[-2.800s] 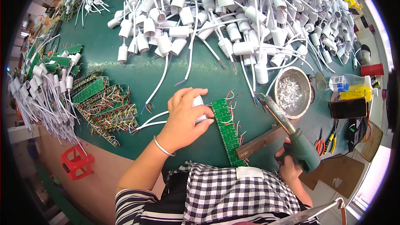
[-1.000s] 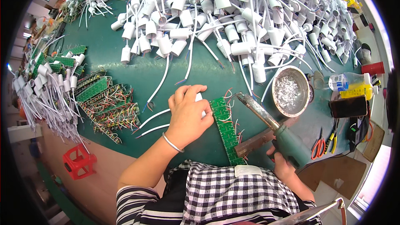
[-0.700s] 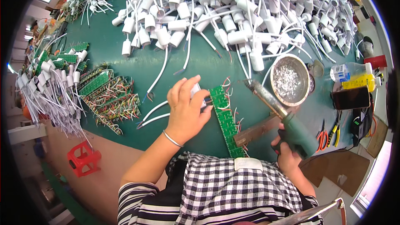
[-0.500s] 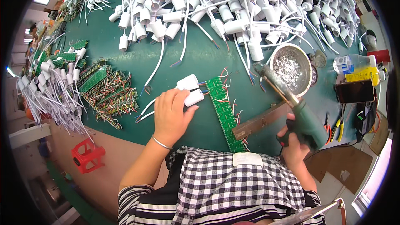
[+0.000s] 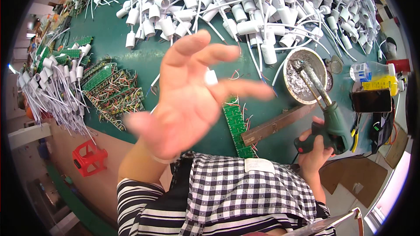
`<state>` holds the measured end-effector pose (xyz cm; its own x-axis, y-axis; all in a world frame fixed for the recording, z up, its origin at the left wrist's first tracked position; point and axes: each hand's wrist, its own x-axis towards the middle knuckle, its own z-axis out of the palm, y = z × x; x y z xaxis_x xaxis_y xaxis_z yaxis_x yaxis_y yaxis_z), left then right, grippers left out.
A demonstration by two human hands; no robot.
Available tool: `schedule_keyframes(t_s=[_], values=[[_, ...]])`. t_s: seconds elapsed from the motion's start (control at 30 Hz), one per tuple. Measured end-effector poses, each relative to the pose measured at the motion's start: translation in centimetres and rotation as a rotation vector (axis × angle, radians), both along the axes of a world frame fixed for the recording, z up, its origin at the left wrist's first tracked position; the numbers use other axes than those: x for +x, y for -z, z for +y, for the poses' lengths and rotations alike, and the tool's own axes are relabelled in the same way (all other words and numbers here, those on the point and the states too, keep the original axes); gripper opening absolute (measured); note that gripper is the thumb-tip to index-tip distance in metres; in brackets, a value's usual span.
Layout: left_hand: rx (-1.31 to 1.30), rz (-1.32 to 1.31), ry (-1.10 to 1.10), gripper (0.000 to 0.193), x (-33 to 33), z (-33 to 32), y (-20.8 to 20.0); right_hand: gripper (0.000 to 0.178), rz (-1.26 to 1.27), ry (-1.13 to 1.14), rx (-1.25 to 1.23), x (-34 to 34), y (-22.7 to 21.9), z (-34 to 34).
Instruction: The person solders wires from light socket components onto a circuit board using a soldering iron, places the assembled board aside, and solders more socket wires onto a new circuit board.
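Observation:
My left hand (image 5: 188, 96) is raised over the bench, palm up, with fingers spread and nothing in it. It hides most of the white cylindrical sockets behind it; a bit of one white socket (image 5: 211, 77) shows between the fingers. Beside it lies a strip of green circuit boards (image 5: 235, 124) with thin red and white wires along its edge. My right hand (image 5: 313, 157) grips a soldering gun (image 5: 336, 120) with a green body. Its long metal tip reaches into a round bowl (image 5: 287, 83) of silvery material.
A brown bar (image 5: 275, 126) lies against the board strip. White sockets with cables (image 5: 247, 27) heap along the far side. Wired boards (image 5: 116, 91) and more socketed cables (image 5: 52, 87) sit left. A bottle (image 5: 361, 71), phone (image 5: 372, 100) and yellow-handled pliers (image 5: 355, 140) are at right.
My left hand has let go of the white sockets, lifted toward the camera and turned open. The soldering gun's tip has swung from beside the bowl into it.

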<state>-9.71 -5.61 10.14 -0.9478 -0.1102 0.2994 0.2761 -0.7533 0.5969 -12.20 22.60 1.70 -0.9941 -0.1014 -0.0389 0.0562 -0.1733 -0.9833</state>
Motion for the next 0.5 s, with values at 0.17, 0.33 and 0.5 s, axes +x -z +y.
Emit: schedule_keyframes(t_s=[0.17,0.33,0.5], values=[[0.140,-0.052,-0.032,0.057,2.4,-1.0,-3.9,0.046,-0.025,0.015,0.044,-0.3,-0.2,0.2],[0.156,-0.057,-0.089,0.053,2.7,1.7,-1.5,0.046,0.020,0.068,0.037,-0.3,-0.3,-0.5],[0.113,-0.031,-0.174,0.050,6.2,4.0,-2.2,0.046,0.023,0.052,0.021,-0.5,-0.2,-0.8]])
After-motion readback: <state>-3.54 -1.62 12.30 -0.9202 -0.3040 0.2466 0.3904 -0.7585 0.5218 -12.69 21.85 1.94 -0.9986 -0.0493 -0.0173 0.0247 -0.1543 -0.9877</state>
